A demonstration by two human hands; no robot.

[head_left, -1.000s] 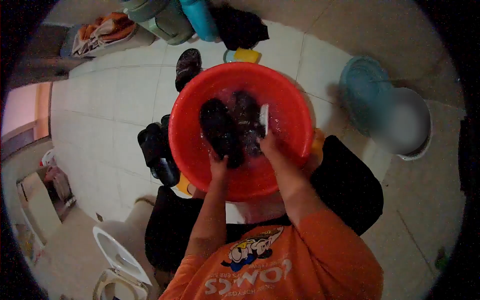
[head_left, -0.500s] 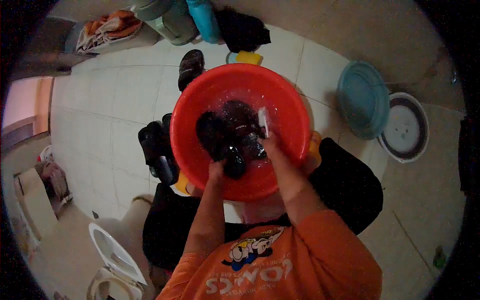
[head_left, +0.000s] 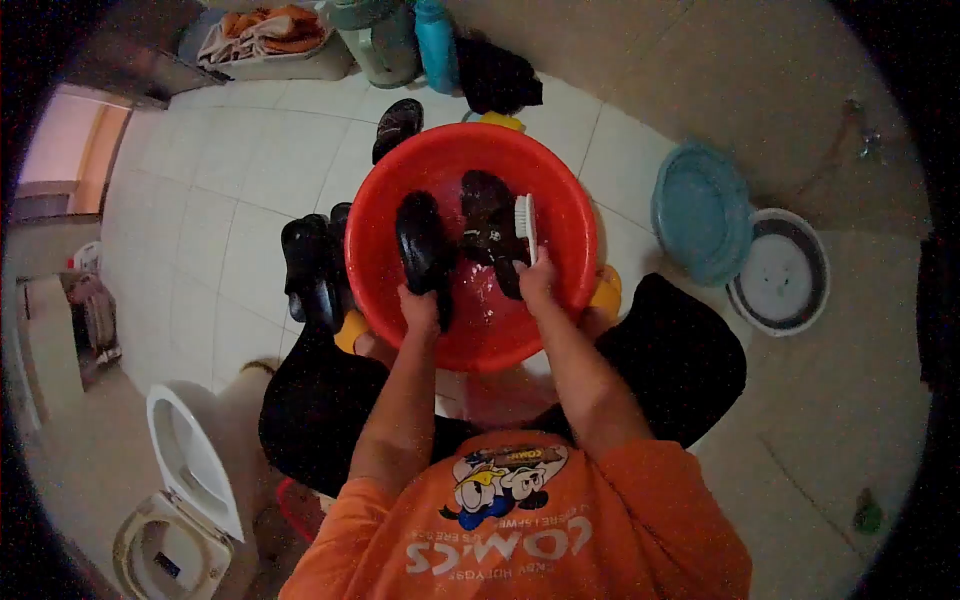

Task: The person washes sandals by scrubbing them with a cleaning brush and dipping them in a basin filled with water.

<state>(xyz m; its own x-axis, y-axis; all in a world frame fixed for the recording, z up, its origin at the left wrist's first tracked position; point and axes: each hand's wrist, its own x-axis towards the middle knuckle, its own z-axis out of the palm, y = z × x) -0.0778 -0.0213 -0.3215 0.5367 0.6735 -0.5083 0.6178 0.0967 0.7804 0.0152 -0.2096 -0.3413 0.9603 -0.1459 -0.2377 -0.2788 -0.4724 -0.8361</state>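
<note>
In the red basin [head_left: 372, 205] are two wet black slippers. My left hand [head_left: 419, 308] is closed on the heel end of the left slipper [head_left: 421, 235], which points away from me. My right hand [head_left: 537, 277] grips a white scrubbing brush [head_left: 527, 220], bristles facing left. Beside that hand lies the right slipper [head_left: 484, 205], its near end by my fingers; whether they also hold it I cannot tell. Some water with foam shows in the bottom of the basin.
More black slippers [head_left: 310, 260] stand left of the basin, and a dark shoe [head_left: 398, 128] lies behind it. A blue basin [head_left: 700, 215] and a white-grey basin [head_left: 785, 275] are at right. A toilet [head_left: 195, 460] is at lower left. Yellow slippers [head_left: 607, 293] are on my feet.
The two slippers in the basin have come apart and straightened, with more of the basin's bottom showing between them. The brush remains in my right hand. My view has shifted slightly.
</note>
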